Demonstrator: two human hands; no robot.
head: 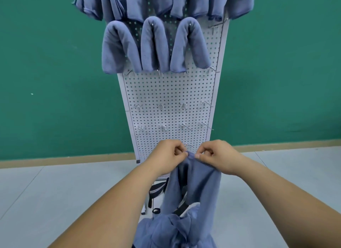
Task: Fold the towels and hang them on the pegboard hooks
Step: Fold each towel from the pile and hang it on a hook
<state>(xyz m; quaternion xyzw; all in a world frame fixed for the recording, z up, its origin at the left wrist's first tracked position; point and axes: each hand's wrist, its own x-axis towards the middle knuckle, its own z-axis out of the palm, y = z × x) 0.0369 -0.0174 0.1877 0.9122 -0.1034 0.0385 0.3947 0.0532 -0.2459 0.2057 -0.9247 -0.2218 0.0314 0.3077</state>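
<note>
A soft blue towel (pixel 195 181), limp and creased, hangs before the pegboard's (pixel 169 92) lower edge; left hand (pixel 166 155) and right hand (pixel 219 155) pinch its top edge with curled fingers (pixel 181 156).

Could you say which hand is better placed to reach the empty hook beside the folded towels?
Right hand, probably: the hook lies on its side; the left hand pinches the towel too.

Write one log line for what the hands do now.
left hand: pinches towel | right hand: pinches towel | pegboard: lower hooks bare
</note>
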